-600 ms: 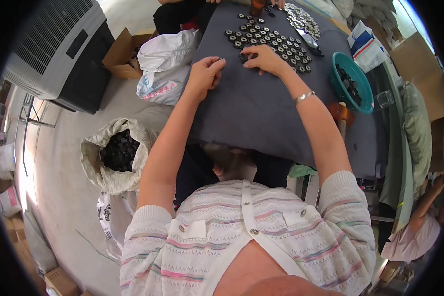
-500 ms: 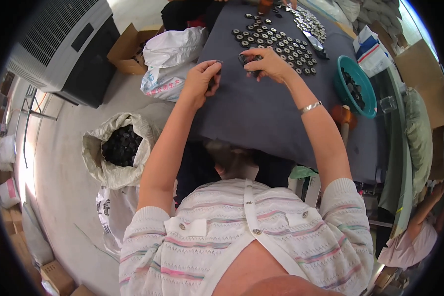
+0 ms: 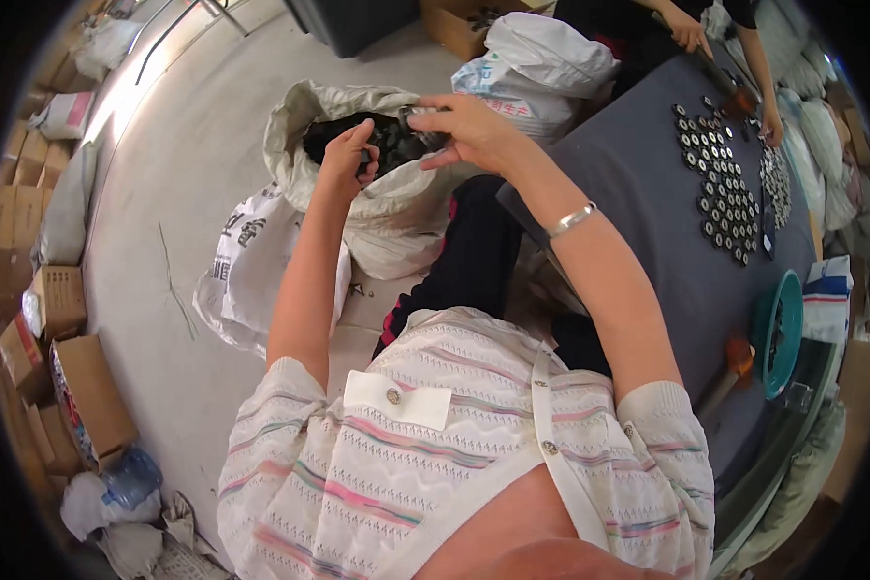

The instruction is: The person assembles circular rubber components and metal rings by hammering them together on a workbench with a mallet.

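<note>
A woven off-white sack (image 3: 282, 126) stands open at my left, filled with small black parts (image 3: 392, 147). My left hand (image 3: 346, 162) is over its near rim, fingers curled and thumb up; a dark bit shows at the fingers, too small to name. Above the far right of the opening, my right hand (image 3: 469, 133) has thumb and fingers around small dark parts (image 3: 421, 126), blurred by motion. On the grey-covered table (image 3: 609, 184) lie rows of round black pieces with pale ring centres (image 3: 720, 184).
A teal basin (image 3: 791, 333) and an orange-headed mallet (image 3: 739, 356) are at the table's right side. White bags (image 3: 541, 58) stand beyond the sack. Another person's hands (image 3: 686, 34) work at the table's far end. Cardboard boxes (image 3: 97, 396) line the left.
Both hands have moved from above the table leftward to the open sack. The view has swung left with them. My right hand still carries dark parts.
</note>
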The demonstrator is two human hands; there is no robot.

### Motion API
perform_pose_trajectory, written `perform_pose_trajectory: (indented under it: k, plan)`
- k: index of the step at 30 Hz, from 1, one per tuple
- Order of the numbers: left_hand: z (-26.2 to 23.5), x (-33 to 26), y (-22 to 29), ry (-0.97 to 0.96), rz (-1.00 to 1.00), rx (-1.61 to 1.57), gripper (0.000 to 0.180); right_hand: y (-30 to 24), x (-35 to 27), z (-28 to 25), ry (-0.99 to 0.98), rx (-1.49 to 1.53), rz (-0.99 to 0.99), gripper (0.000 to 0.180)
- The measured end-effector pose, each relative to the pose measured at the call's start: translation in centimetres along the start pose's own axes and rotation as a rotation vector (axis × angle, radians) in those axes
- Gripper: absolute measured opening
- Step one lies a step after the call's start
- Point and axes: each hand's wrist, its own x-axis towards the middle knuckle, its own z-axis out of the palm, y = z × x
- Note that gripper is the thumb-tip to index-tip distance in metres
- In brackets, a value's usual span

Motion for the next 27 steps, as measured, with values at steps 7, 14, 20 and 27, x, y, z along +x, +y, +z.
perform_pose_trajectory:
  k: [7, 14, 20, 27]
  plan:
    - [-0.7, -0.7, 0.1, -0.135, -0.026, -0.299, 0.047, 0.1, -2.8, -0.9, 0.3, -0.183, -0.054, 0.069]
    - [9.8, -4.4, -0.6, -0.885, -0.146, -0.476, 0.067, -0.2, -10.1, 1.1, 0.273, -0.832, -0.395, 0.041]
    - [19.2, -9.7, -2.4, -0.699, -0.126, -0.148, 0.062, 2.2, -15.9, -0.2, 0.668, -1.45, -0.594, 0.03]
    - [27.4, -13.0, -6.0, -0.916, -0.176, 0.083, 0.059, 2.3, -25.7, -1.6, 0.93, -1.44, -0.343, 0.035]
